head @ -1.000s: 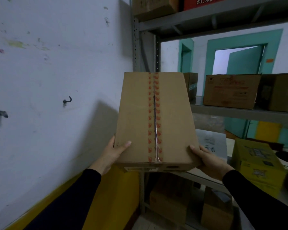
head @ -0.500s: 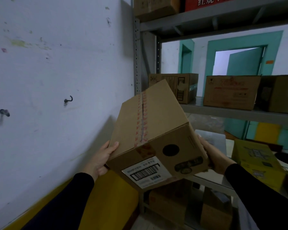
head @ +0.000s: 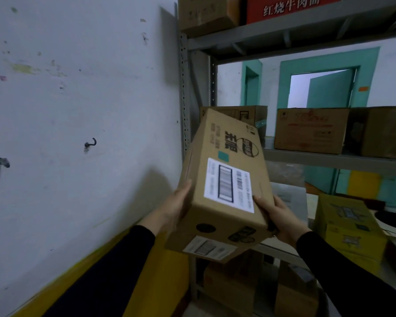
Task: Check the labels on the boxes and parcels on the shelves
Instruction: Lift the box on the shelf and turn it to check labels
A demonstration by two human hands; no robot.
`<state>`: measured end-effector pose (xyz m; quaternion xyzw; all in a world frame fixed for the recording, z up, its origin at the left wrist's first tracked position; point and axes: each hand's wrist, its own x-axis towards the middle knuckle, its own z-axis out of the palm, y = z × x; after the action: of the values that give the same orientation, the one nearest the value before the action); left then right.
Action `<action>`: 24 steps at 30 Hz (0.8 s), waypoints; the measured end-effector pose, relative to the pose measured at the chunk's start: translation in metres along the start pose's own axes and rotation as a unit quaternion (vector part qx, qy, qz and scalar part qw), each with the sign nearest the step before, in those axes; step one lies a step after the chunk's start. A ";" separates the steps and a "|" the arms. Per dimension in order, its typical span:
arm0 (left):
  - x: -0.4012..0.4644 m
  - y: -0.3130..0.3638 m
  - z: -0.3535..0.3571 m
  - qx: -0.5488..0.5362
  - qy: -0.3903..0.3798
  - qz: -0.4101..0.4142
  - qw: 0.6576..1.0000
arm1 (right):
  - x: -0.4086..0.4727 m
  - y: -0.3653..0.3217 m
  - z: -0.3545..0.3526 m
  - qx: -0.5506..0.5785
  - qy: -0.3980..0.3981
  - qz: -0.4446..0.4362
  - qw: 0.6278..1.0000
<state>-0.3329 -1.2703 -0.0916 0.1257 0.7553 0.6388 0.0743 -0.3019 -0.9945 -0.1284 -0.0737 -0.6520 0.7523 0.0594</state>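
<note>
I hold a long brown cardboard box (head: 226, 143) in the air in front of the grey metal shelf rack (head: 329, 161). A white shipping label with a barcode (head: 229, 186) faces me on its upper side. A smaller white label (head: 209, 248) sits on the near end face. My left hand (head: 176, 209) grips the box's left side near the bottom. My right hand (head: 279, 218) grips its lower right corner, thumb next to the big label. Both sleeves are black.
A white wall with two hooks (head: 90, 143) stands close on the left. Brown boxes (head: 311, 131) sit on the middle shelf, a red box (head: 290, 8) on the top one, a yellow box (head: 348, 229) lower right, more brown boxes (head: 229, 287) below.
I have turned the box in my hands. The taped seam side rolled away, and the side with the large barcode label now faces me.
</note>
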 end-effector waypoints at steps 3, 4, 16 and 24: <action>0.006 -0.010 0.016 -0.005 0.008 -0.003 1.000 | -0.008 -0.001 0.011 -0.054 0.009 -0.050 0.997; 0.007 -0.017 0.018 -0.004 0.018 -0.009 1.000 | -0.010 -0.003 0.012 -0.072 0.012 -0.062 0.995; 0.010 -0.035 0.008 -0.014 0.065 -0.046 0.997 | -0.017 -0.008 0.023 -0.128 0.011 -0.094 0.987; -0.001 -0.011 -0.009 0.009 0.098 0.000 0.995 | -0.013 -0.015 0.006 -0.032 0.006 -0.049 0.998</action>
<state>-0.3360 -1.2810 -0.1010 0.0635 0.7645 0.6415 -0.0015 -0.2900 -1.0010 -0.1120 -0.0480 -0.6779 0.7270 0.0979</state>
